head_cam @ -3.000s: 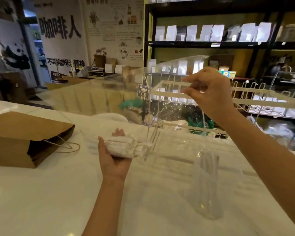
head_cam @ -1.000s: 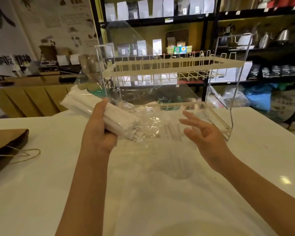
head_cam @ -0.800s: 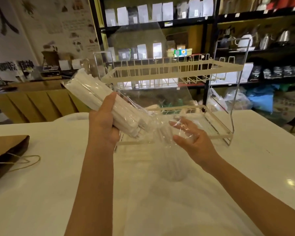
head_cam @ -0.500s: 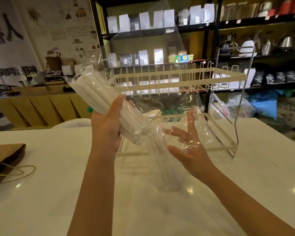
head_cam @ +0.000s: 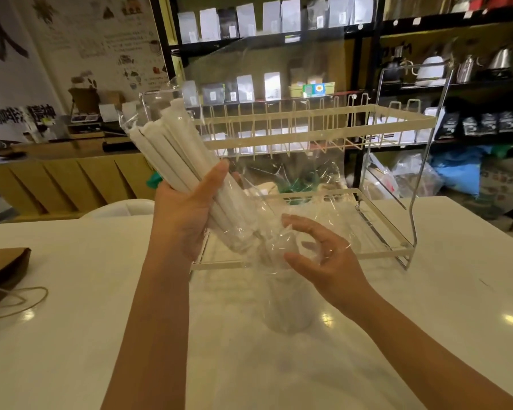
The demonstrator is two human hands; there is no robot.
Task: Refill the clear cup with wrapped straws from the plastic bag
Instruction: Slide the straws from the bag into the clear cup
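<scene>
Pouring step: left hand (head_cam: 187, 217) grips tilted clear plastic bag (head_cam: 219, 184) w/ white wrapped straws (head_cam: 172, 146), right hand (head_cam: 323, 261) half-open at clear cup (head_cam: 288, 303) centre frame; next, steady cup, slide straws in.

Two bare forearms come up from the near edge, one at the left and one at the right, each ending in a bare hand. No sleeve or cuff shows anywhere along either arm. The left hand (head_cam: 187, 214) and the right hand (head_cam: 323, 261) carry no glove, ring, watch or band. The fingernails that can be seen are short and plain. The arms are slender, the wrists narrow.
</scene>
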